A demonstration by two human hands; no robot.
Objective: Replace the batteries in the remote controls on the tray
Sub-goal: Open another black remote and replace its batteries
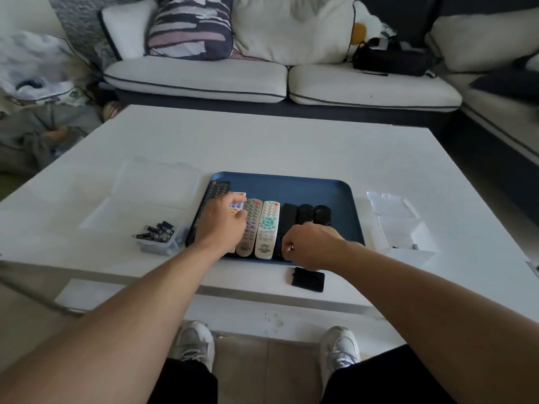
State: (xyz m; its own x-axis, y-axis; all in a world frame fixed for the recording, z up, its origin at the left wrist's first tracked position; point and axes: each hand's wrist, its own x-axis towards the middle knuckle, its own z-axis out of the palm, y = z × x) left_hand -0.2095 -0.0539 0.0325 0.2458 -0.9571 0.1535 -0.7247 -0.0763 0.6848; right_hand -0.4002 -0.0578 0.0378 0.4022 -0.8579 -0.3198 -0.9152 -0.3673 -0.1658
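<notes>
Remotes (267, 230) lie side by side on the blue tray (344, 199). Left hand (220, 221) rests fingers-down on a white one; right hand (309, 246) is curled over a black one, grip unclear.

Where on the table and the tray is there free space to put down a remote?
The far half of the blue tray is bare beyond the remotes. The white table is bare between tray and sofa. The tray's near half is crowded: remotes side by side, left hand and right hand over them.
</notes>
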